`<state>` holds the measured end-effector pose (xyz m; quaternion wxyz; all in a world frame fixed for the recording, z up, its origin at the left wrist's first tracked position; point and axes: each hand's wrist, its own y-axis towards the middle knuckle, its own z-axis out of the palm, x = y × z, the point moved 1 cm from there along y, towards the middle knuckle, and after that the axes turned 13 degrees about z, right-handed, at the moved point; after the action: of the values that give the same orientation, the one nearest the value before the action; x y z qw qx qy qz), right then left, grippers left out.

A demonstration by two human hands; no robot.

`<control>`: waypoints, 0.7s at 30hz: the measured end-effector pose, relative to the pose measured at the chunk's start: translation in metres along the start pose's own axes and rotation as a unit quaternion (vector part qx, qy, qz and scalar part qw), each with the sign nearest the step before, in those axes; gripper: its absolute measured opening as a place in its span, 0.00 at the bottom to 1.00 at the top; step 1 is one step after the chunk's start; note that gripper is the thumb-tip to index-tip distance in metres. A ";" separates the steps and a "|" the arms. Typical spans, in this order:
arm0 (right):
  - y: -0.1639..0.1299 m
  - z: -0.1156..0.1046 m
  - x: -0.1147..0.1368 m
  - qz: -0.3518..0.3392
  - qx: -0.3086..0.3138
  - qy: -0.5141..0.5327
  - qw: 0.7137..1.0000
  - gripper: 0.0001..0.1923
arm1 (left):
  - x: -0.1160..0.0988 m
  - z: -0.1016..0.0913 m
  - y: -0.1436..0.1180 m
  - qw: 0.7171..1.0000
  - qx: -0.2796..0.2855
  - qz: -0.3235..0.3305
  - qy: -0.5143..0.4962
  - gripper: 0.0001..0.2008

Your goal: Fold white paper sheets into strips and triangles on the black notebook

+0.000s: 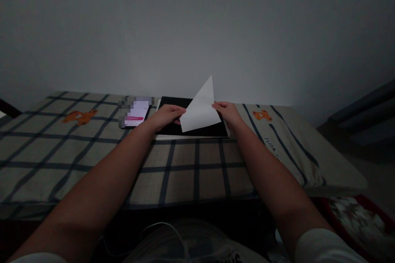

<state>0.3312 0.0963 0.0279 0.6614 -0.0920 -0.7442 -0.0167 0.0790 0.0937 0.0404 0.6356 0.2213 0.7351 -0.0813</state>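
A white sheet of paper (201, 109), folded into a triangular shape with one corner pointing up, is held between both hands above a flat black board (173, 102). My left hand (165, 116) pinches the paper's lower left edge. My right hand (226, 111) grips its right edge. The black board lies on a checked cloth (185, 164) that covers the table.
A phone (135, 114) with a lit screen lies to the left of the black board. The cloth has dark stripes and orange bear prints (79, 116). A plain wall rises behind the table. A white cable (160, 230) lies in my lap below the table edge.
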 end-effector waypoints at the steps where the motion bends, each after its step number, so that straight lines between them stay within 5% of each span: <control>1: 0.000 0.000 0.000 -0.001 0.000 0.002 1.000 0.12 | 0.000 0.000 0.000 1.000 0.003 -0.001 0.006 0.14; 15: 0.003 0.001 -0.002 0.001 0.004 -0.014 1.000 0.14 | 0.000 0.000 0.001 0.998 -0.048 -0.003 0.032 0.10; 21: 0.000 0.000 0.002 -0.024 -0.012 -0.024 0.999 0.13 | 0.006 -0.003 0.003 0.999 0.003 -0.022 -0.044 0.11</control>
<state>0.3312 0.0967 0.0295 0.6414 -0.0825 -0.7617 -0.0396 0.0773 0.0986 0.0351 0.6644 0.2034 0.7112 -0.1073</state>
